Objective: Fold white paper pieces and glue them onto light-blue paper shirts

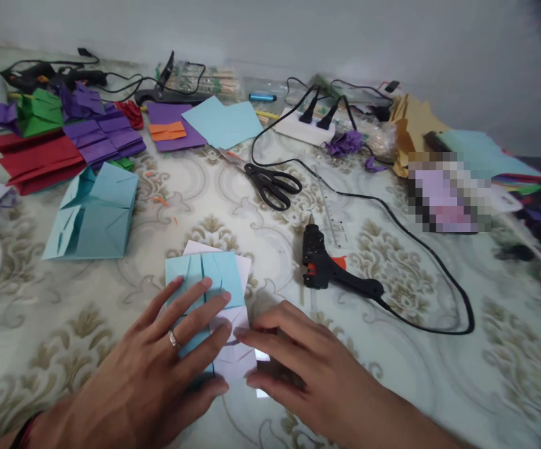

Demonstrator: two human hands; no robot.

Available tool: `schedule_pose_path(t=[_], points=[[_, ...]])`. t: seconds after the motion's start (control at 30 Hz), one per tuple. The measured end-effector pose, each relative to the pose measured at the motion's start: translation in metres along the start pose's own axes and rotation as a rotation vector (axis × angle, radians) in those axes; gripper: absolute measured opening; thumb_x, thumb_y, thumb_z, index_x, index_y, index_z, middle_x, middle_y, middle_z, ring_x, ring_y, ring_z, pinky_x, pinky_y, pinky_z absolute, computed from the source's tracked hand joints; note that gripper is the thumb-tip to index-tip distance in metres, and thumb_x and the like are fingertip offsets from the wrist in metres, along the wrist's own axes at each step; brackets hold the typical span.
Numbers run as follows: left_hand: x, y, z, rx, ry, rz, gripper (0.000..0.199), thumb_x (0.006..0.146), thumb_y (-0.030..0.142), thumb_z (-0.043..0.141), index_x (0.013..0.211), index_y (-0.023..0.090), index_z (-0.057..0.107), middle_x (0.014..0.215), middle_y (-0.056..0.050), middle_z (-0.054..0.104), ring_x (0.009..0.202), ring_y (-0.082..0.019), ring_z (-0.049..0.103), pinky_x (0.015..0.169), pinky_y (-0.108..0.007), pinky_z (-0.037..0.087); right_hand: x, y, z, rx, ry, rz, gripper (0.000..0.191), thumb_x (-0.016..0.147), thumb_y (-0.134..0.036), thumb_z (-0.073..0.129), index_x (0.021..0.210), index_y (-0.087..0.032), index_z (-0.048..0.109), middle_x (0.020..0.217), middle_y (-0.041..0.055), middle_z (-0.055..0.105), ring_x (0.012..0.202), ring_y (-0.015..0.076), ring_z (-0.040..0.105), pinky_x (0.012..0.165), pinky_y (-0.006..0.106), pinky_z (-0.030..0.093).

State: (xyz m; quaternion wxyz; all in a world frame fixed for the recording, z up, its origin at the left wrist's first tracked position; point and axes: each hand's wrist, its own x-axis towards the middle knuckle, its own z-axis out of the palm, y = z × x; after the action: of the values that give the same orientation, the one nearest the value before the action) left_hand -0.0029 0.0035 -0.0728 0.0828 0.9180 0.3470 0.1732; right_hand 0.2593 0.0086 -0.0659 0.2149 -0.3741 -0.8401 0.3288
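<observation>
In front of me lies a folded light blue paper piece [224, 268] with a pale lilac-white paper [239, 362] showing at its lower right and behind its top edge. My left hand [177, 349], a ring on one finger, rests flat across the blue folds with its fingers spread. At the right edge of the pale paper, my right hand [303, 362] has its fingertips and thumb bent onto the edge. What lies under the palms is hidden.
A black glue gun [321, 262] with its cord lies to the right, beside a clear ruler [331, 212]. Black-handled scissors [273, 184] lie farther back. Folded blue paper [97, 218], red paper [41, 159] and purple paper [106, 134] sit left. A white power strip [303, 128] stands at the back.
</observation>
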Motion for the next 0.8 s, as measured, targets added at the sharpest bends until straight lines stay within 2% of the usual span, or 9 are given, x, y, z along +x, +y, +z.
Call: schedule_pose_path(t=[0.13,0.17,0.23,0.27,0.3,0.4,0.53,0.67,0.8], points=[[-0.001,0.001,0.000,-0.005,0.004,0.014,0.049,0.095,0.036,0.070,0.140,0.020,0.058,0.155,-0.007,0.059,0.152,-0.031,0.041,0.133,-0.054,0.017,-0.006,0.002,-0.023,0.012,0.028,0.001,0.023,0.100,-0.032,0.068,0.122,-0.030,0.073,0.102,0.0049,0.075,0.085,0.0206,0.072,0.074,0.031,0.061],[-0.001,0.002,0.000,-0.003,0.012,0.013,0.049,0.095,0.035,0.071,0.139,0.019,0.059,0.152,-0.008,0.061,0.150,-0.030,0.044,0.134,-0.054,0.018,-0.008,0.004,-0.034,-0.026,0.116,0.073,0.019,0.100,-0.030,0.067,0.118,-0.033,0.074,0.095,0.0021,0.076,0.073,0.0178,0.071,0.065,0.028,0.058],[0.000,0.003,0.000,-0.005,0.035,0.023,0.045,0.094,0.033,0.070,0.135,0.017,0.061,0.147,-0.009,0.065,0.145,-0.029,0.050,0.133,-0.051,0.021,-0.014,0.014,-0.060,-0.192,0.529,0.317,0.011,0.100,-0.031,0.066,0.104,-0.032,0.077,0.083,0.0018,0.075,0.061,0.0186,0.066,0.058,0.031,0.052],[0.001,0.004,-0.001,-0.010,0.051,0.035,0.043,0.094,0.031,0.070,0.134,0.017,0.061,0.144,-0.010,0.067,0.143,-0.028,0.053,0.133,-0.050,0.023,-0.016,0.022,-0.072,-0.258,0.710,0.412,0.019,0.103,-0.034,0.060,0.094,-0.029,0.076,0.074,0.0024,0.071,0.060,0.0200,0.065,0.059,0.033,0.050],[0.001,0.005,-0.001,-0.015,0.068,0.049,0.041,0.094,0.029,0.070,0.132,0.016,0.062,0.141,-0.011,0.069,0.141,-0.028,0.056,0.133,-0.050,0.025,-0.018,0.030,-0.083,-0.288,0.745,0.474,0.031,0.105,-0.038,0.053,0.086,-0.026,0.074,0.068,0.0038,0.068,0.061,0.0219,0.065,0.059,0.034,0.049],[-0.002,0.009,-0.005,-0.034,0.105,0.093,0.042,0.092,0.028,0.071,0.131,0.017,0.062,0.134,-0.010,0.073,0.137,-0.027,0.060,0.133,-0.050,0.027,-0.021,0.059,-0.105,-0.414,0.464,0.533,0.035,0.102,-0.051,0.053,0.105,-0.023,0.074,0.099,0.0109,0.076,0.092,0.0306,0.073,0.078,0.041,0.054],[-0.009,0.011,-0.012,-0.090,0.138,0.110,0.052,0.088,0.032,0.073,0.136,0.019,0.058,0.132,-0.009,0.075,0.133,-0.028,0.064,0.128,-0.052,0.037,-0.021,0.083,-0.103,-0.428,0.205,0.528,0.065,0.086,-0.064,0.071,0.136,-0.024,0.063,0.117,0.0127,0.071,0.096,0.0315,0.072,0.086,0.046,0.057],[-0.008,0.000,-0.018,-0.206,0.224,-0.055,0.058,0.088,0.032,0.067,0.143,0.024,0.050,0.131,-0.010,0.073,0.124,-0.032,0.068,0.116,-0.059,0.048,-0.016,0.082,-0.093,-0.339,0.143,0.485,0.049,0.087,-0.055,0.072,0.124,-0.024,0.069,0.113,0.0113,0.072,0.094,0.0299,0.071,0.085,0.045,0.058],[-0.001,-0.024,-0.028,-0.232,0.329,-0.213,0.049,0.092,0.027,0.063,0.139,0.025,0.051,0.133,-0.011,0.070,0.126,-0.032,0.065,0.108,-0.052,0.054,-0.008,0.072,-0.091,-0.350,0.124,0.466,0.032,0.085,-0.046,0.068,0.108,-0.024,0.072,0.112,0.0098,0.070,0.098,0.0311,0.070,0.085,0.045,0.056]])
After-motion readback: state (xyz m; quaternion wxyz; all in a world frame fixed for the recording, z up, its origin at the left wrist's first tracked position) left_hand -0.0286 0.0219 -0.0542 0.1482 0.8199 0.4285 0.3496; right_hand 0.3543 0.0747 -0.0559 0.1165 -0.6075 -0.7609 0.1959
